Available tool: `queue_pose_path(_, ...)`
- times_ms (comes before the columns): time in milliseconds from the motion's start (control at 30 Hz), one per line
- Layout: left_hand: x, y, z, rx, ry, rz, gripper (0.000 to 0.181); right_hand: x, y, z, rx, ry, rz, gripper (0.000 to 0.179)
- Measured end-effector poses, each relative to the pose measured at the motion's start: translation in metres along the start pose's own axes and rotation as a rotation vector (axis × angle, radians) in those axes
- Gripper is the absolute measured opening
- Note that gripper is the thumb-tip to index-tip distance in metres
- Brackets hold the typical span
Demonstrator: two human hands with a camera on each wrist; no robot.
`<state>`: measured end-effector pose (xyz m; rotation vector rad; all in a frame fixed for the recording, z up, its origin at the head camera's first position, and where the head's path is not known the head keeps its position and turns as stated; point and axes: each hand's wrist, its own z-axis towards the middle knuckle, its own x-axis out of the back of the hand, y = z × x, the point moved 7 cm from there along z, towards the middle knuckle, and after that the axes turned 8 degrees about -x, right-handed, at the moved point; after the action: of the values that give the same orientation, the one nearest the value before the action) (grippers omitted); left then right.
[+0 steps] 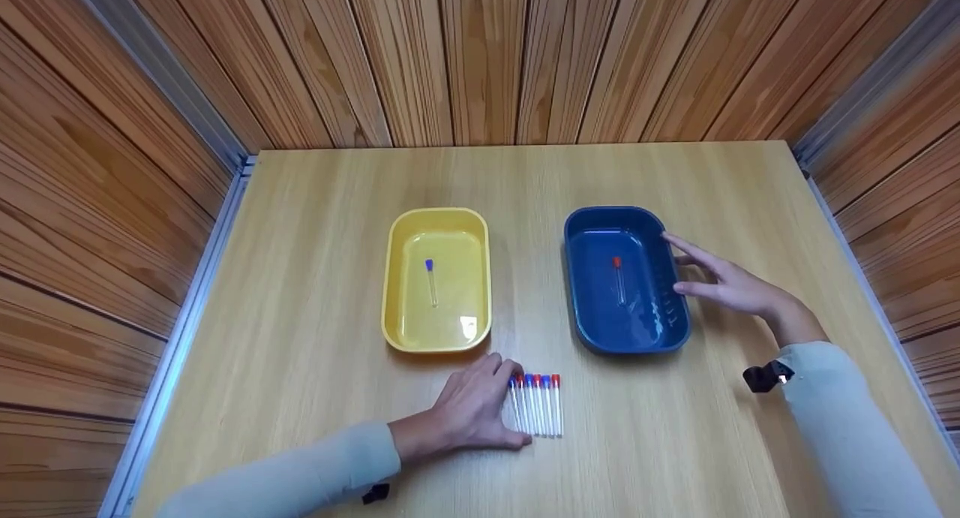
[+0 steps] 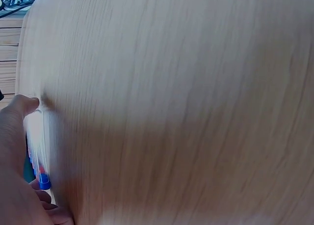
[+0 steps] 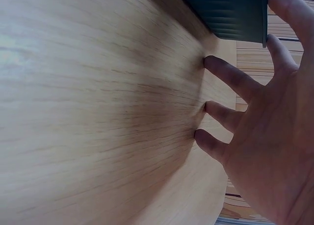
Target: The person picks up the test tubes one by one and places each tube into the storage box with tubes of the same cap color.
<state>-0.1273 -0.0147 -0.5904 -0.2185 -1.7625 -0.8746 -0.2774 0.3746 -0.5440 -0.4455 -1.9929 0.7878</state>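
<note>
My left hand (image 1: 471, 407) spans a row of clear test tubes (image 1: 546, 411) with red and blue caps, thumb by the bottom ends and fingers curved about the caps. In the left wrist view a blue-capped tube (image 2: 44, 181) lies between thumb and fingers; the palm hides part of the row. At the right, my right hand (image 1: 739, 287) touches the outer wall of a blue tray (image 1: 679, 319) with outstretched, spread fingers. A red-capped tube (image 1: 619, 281) lies inside that tray. The yellow tray (image 1: 386, 300) holds a blue-capped tube (image 1: 431, 284).
Both trays stand side by side on the wooden table (image 1: 315, 233), behind the row of tubes. Wood-panelled walls (image 1: 487, 60) enclose the back and both sides. Metal rails (image 1: 180, 334) run along the side edges.
</note>
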Motion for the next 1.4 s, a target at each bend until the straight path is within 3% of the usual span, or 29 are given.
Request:
queue_pose_path(333,0.007,0.002,-0.001,-0.002,0.005,-0.02,0.092,0.001,0.002,-0.001,-0.017,-0.014,0.016,0.094)
queue_pose_path(667,0.027,0.007,0.001,-0.039,0.084,-0.011,0.088,-0.001,0.003,-0.004,0.006,0.001,0.029,0.097)
queue_pose_path(967,0.034,0.013,0.004,-0.04,0.039,-0.054,0.086,0.0,0.003,-0.001,0.003,-0.007,0.041,0.097)
queue_pose_path(1400,0.062,0.025,0.013,-0.044,0.048,-0.164,0.084,-0.001,0.004,-0.002,-0.005,-0.011,0.043,0.097)
